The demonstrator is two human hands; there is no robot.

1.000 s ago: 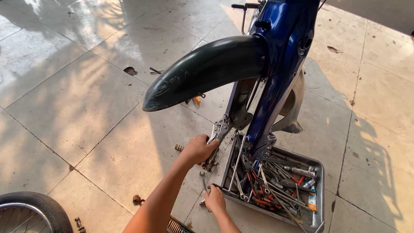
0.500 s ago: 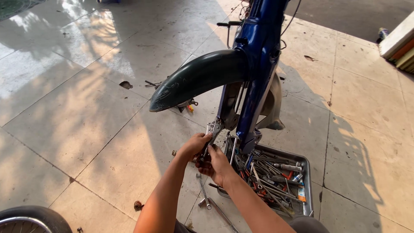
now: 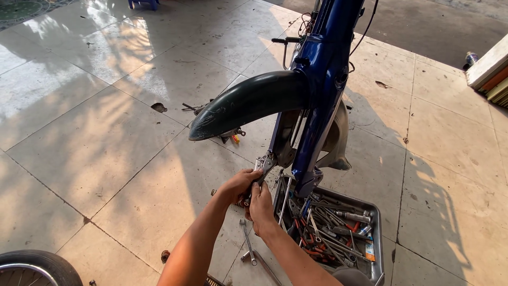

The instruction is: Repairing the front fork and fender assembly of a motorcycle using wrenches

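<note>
- A floor of large pale tiles, sunlit and crossed by soft shadows, fills the scene; no tabletop here, everything lies on the ground.
- A blue motorbike frame stands upright at the centre with its front wheel off, and a dark green mudguard juts out to the left from it.
- The left hand is closed around a metal tool just below the mudguard, at the lower end of the fork.
- The right hand sits just near of the left, touching it, fingers curled on the same tool; both hands are narrow, wrapped tight.
- The tool's upper end reaches the fork leg; whether it bites a bolt there cannot be told.
- A grey metal tray lies on the floor to the right of the hands, under the frame, heaped with spanners and screwdrivers.
- A loose spanner lies on the tiles near of the hands.
- A tyre shows at the near left corner.
- Small parts lie scattered on the floor beneath the tip of the mudguard.
</note>
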